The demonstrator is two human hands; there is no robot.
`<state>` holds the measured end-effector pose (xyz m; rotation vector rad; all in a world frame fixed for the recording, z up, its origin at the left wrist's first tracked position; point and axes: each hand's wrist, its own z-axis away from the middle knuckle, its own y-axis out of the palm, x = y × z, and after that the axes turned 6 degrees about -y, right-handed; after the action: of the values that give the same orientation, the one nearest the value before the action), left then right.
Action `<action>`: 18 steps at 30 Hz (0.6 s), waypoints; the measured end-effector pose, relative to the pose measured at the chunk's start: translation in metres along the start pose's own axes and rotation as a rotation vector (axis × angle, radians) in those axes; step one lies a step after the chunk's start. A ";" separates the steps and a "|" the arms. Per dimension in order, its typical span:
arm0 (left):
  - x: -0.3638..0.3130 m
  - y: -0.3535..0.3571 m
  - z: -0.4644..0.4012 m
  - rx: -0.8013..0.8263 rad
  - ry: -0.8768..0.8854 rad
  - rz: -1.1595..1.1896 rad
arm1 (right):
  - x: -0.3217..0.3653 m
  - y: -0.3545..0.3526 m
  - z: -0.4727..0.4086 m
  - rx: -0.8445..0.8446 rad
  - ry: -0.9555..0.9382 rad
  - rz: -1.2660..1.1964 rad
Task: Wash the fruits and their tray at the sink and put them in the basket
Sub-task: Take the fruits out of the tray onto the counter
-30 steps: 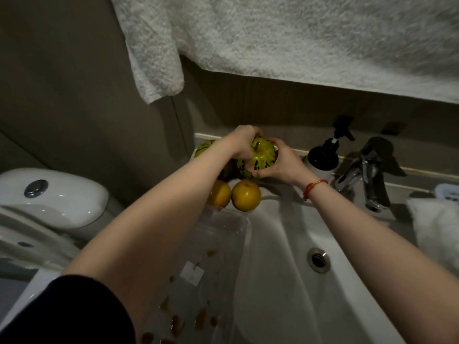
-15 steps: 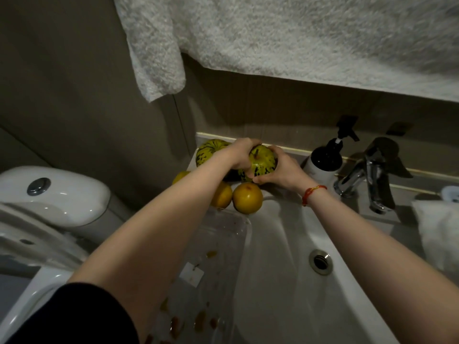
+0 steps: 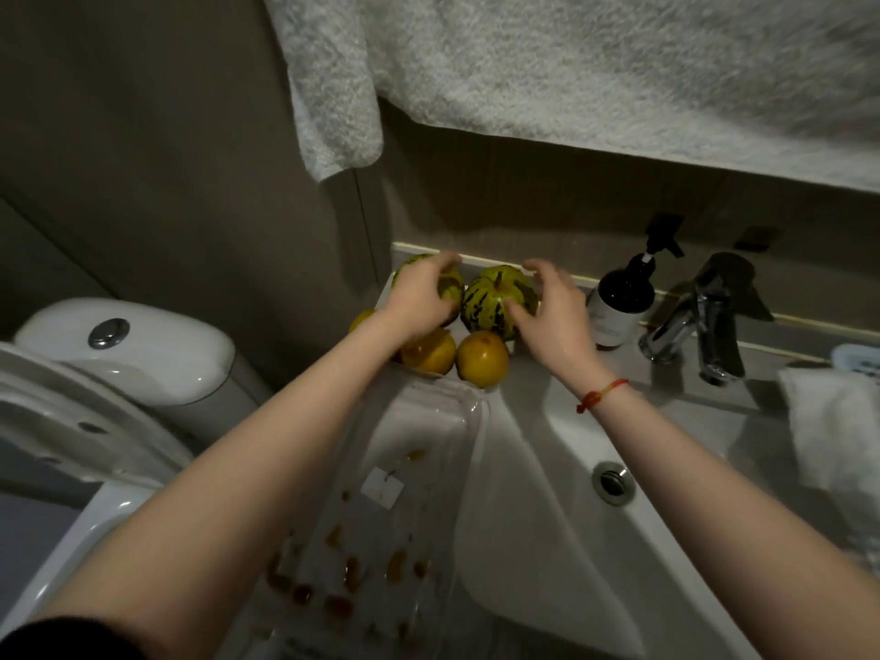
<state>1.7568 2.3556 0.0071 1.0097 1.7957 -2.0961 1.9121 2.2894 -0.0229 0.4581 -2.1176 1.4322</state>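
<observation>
Two green striped melons sit at the sink's far left corner. My left hand (image 3: 419, 300) is cupped over the left melon (image 3: 453, 289), fingers curved round it. The right melon (image 3: 493, 302) stands free; my right hand (image 3: 550, 316) hovers beside it with fingers spread and the thumb just touching. Two oranges (image 3: 428, 351) (image 3: 482, 357) lie in front of the melons, and a third (image 3: 362, 319) peeks out behind my left wrist. What the fruits rest in is mostly hidden. A clear plastic tray (image 3: 424, 421), stained brown and bearing a white sticker, lies on the sink's left rim under my left forearm.
The white sink basin (image 3: 538, 493) with its drain (image 3: 613, 482) is below my right arm. A dark soap pump bottle (image 3: 619, 302) and chrome faucet (image 3: 709, 326) stand at the back right, a white cloth (image 3: 833, 431) beyond. A towel (image 3: 571, 64) hangs overhead; a toilet (image 3: 124, 350) is on the left.
Both hands held the right melon before. It now rests on the pile; my left hand has shifted onto the left melon and my right hand has opened and drawn back.
</observation>
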 end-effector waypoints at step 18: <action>0.104 -0.050 0.232 0.159 -0.900 0.170 | 0.022 0.025 0.104 0.724 0.541 -0.411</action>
<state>1.5675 2.1800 -0.0103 0.1412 1.0615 -2.0903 1.8559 2.2030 -0.0581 0.6318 -0.9802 1.7787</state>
